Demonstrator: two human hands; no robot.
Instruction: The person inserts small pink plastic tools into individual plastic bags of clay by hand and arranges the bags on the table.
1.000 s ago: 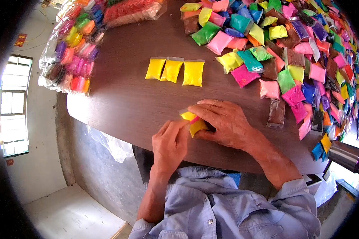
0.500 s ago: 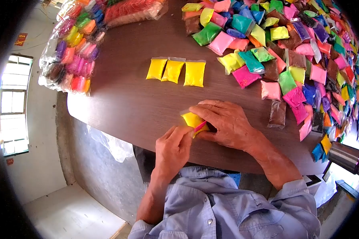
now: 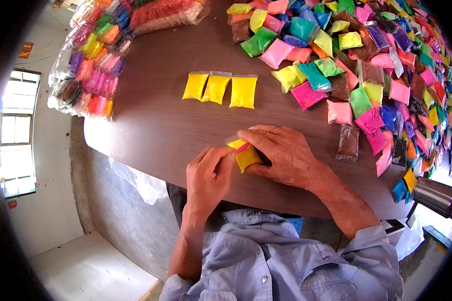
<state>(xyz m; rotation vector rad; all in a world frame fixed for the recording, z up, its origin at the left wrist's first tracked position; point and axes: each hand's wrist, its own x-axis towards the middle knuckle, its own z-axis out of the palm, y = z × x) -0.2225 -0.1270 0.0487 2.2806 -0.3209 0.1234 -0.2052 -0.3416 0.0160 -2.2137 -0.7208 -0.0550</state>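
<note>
Tabletop [image 3: 153, 100], held packet [image 3: 247, 160] partly hidden

Head-worn view — wide, facing forward and down, tabletop [image 3: 150, 95] close below, shirt [image 3: 291, 266] along bottom edge

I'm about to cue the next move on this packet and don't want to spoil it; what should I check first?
1. Right hand steadying the yellow packet: ok, thumb and fingers are at its edges.
2. Left hand on the pink strip: ok, fingertips are at one end.
3. Pink strip placed on the yellow packet: ok, it lies across the upper part.
4. Pressure of the pink strip: cannot tell from this view.
5. Row of three yellow packets out of the way: ok, apart from both hands.
6. Mixed-colour pile away from the right hand: ok, bare table shows between.
</note>
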